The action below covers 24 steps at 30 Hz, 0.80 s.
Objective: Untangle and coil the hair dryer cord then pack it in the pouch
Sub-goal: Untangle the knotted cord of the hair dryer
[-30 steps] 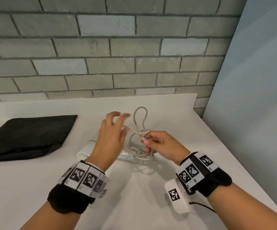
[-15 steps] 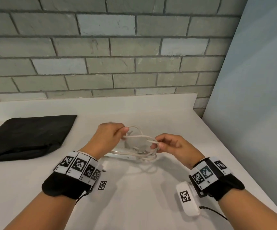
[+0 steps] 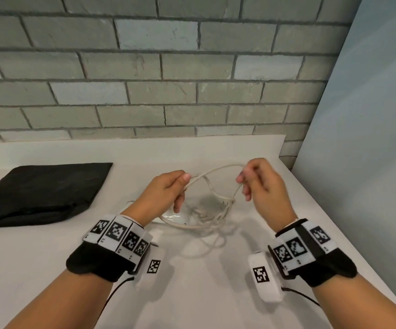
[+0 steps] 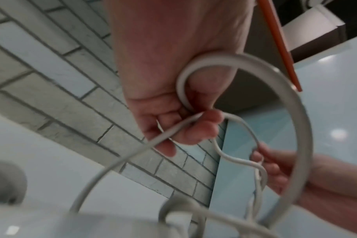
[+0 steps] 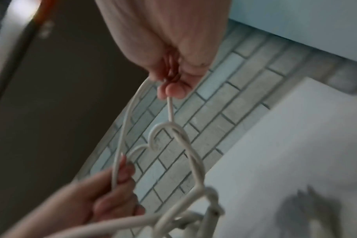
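Pouch [image 3: 42, 191] on table [image 3: 204, 293], left of cord [image 3: 206, 219].

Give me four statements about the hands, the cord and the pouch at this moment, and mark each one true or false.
1. Both the left hand and the right hand hold the cord. True.
2. The cord is neatly coiled. False: a knot and loose loops hang below the hands.
3. The pouch lies on the counter, to the left of the hands. True.
4. Part of the cord is already in the pouch. False: the cord is apart from it.
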Motion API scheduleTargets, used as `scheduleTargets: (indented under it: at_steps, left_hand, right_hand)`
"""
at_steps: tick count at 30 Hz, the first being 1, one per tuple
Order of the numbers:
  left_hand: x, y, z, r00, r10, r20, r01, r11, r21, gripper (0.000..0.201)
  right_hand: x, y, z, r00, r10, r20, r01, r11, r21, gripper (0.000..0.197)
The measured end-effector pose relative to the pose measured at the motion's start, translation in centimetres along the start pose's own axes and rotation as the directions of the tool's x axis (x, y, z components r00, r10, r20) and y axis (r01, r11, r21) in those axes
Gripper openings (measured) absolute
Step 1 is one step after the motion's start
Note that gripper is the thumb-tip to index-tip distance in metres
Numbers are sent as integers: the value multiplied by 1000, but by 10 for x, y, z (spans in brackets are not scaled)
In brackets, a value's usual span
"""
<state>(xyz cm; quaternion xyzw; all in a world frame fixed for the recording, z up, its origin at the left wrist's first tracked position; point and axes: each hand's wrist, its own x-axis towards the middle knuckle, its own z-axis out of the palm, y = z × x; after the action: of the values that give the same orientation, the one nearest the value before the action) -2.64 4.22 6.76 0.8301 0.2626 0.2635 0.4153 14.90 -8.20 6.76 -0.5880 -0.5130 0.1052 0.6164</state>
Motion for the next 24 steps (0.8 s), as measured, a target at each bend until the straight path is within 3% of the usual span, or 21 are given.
scheduleTargets:
  at_steps: [2, 4, 5, 6, 7, 8, 9, 10, 11, 13, 15, 16, 18, 20, 22, 24]
  left_hand:
    - [1, -4, 0, 1000, 8, -5, -9, 999, -38, 36]
    - [2, -7, 3, 1000, 11, -22, -12, 999, -46, 34]
    - [2, -7, 5, 999, 9, -34, -10, 999, -48, 33]
    - [2, -7, 8, 999, 9, -44, -11, 999, -42, 34]
    - [1, -5, 11, 999, 16, -49, -17, 1000, -25, 34]
    - [0, -2, 15, 999, 23, -48, -23, 1000, -3, 34]
    - [0, 2, 18, 998, 33, -45, -32, 999, 9, 34]
    - [1, 6, 21, 998, 44, -43, -44, 999, 8, 33]
    - [3, 11, 24, 997, 57, -43, -57, 998, 4, 32]
    - [6, 18, 27, 995, 86, -45, -86, 996, 0, 31]
    - [8, 24, 27, 996, 92, -18, -92, 996, -21, 30]
    - [7, 25, 25, 996, 87, 3, -87, 995, -38, 28]
    - [5, 24, 18, 997, 72, 23, -71, 996, -52, 25]
    - [4, 18, 7, 999, 39, 13, -38, 997, -72, 26]
    - [4, 10, -2, 999, -34, 1, 34, 987, -158, 27]
    - [4, 5, -6, 993, -114, -17, 105, 954, -280, 27]
  right_hand:
    - [1, 12, -2, 961, 197, -195, -159, 968, 196, 20]
    - [1, 24, -3, 866, 429, -258, -327, 875, 358, 23]
    - [2, 30, -4, 836, 486, -256, -398, 857, 327, 22]
    - [1, 33, -5, 840, 477, -257, -446, 878, 173, 17]
    - [1, 33, -7, 883, 395, -253, -427, 900, -85, 8]
    - [0, 28, -7, 941, 228, -248, -311, 874, -375, 14]
    - [-1, 21, -6, 986, 6, -167, -105, 799, -592, 31]
    - [-2, 11, -1, 985, -173, 3, 127, 707, -695, 46]
    - [-4, -1, 5, 951, -255, 174, 300, 633, -714, 54]
    - [-6, -13, 18, 887, -230, 401, 455, 596, -662, 51]
    - [-4, -17, 21, 885, -208, 416, 445, 638, -628, 35]
    - [0, -17, 19, 887, -247, 390, 450, 652, -611, 27]
    - [8, -13, 10, 884, -346, 314, 467, 670, -577, 31]
    - [14, -10, -5, 918, -382, 110, 381, 764, -521, 29]
    - [20, 4, -24, 932, -298, -205, 182, 876, -446, 25]
    - [25, 23, -40, 903, -50, -426, -82, 955, -286, 23]
